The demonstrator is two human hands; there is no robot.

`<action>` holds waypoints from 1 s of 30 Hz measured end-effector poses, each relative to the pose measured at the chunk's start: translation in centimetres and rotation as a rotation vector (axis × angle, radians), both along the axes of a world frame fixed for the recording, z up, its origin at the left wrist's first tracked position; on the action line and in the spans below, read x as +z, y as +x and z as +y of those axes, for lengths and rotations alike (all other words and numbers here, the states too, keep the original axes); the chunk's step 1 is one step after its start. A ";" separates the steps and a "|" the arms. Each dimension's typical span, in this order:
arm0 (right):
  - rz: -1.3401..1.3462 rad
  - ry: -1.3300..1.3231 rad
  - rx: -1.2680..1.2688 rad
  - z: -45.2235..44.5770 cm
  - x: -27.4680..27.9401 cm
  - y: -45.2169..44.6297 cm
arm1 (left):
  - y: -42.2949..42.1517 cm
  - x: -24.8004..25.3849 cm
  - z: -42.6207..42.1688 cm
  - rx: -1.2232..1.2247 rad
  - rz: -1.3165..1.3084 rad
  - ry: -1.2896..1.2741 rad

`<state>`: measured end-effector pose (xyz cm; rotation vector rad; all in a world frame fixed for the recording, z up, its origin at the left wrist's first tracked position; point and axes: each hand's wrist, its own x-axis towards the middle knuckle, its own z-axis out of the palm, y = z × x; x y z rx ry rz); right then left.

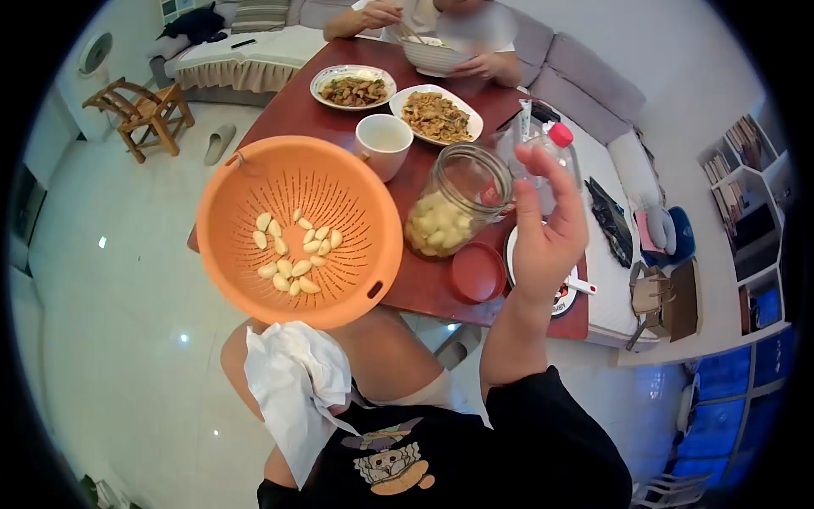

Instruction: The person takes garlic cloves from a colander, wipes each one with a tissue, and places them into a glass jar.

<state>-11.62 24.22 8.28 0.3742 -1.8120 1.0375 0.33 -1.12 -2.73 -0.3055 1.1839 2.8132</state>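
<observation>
My right hand [551, 242] is raised beside the mouth of a glass jar [449, 187], thumb and forefinger apart, with nothing visible between them. Peeled garlic cloves [437, 225] fill the lower part of the jar. Below my lap's edge, crumpled white paper towel [297, 382] covers most of my left hand [342, 414], which appears closed on it. An orange colander [222, 254] holds several more peeled cloves [301, 268], spread over its bottom. A round red lid [477, 273] lies in front of the jar.
Behind the colander stand a white mug [384, 144] and two plates of food, one oval [475, 119], one round [318, 87]. Across the red table [292, 100], a person [420, 21] eats from a bowl [431, 58]. A red-capped bottle [560, 136] is at the right.
</observation>
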 end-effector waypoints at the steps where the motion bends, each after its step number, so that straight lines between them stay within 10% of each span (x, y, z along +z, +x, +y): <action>1: 0.032 0.016 0.019 -0.8 0.5 0.2 | 0.0 0.1 -0.2 0.007 -0.003 0.023; 8: -0.209 0.653 0.576 -9.8 1.7 -0.9 | 0.3 1.6 -0.9 0.130 -0.063 0.251; 19: -0.562 1.403 0.512 -21.1 -5.4 -10.9 | 2.2 -1.7 -3.9 -0.026 0.093 0.288; 27: -0.705 1.318 0.426 -20.4 -6.0 -12.0 | 1.6 -1.2 -3.8 0.087 -0.013 0.328; 30: -0.861 0.681 0.782 -18.6 -2.7 -9.0 | 0.8 -1.3 -4.2 0.094 0.032 0.216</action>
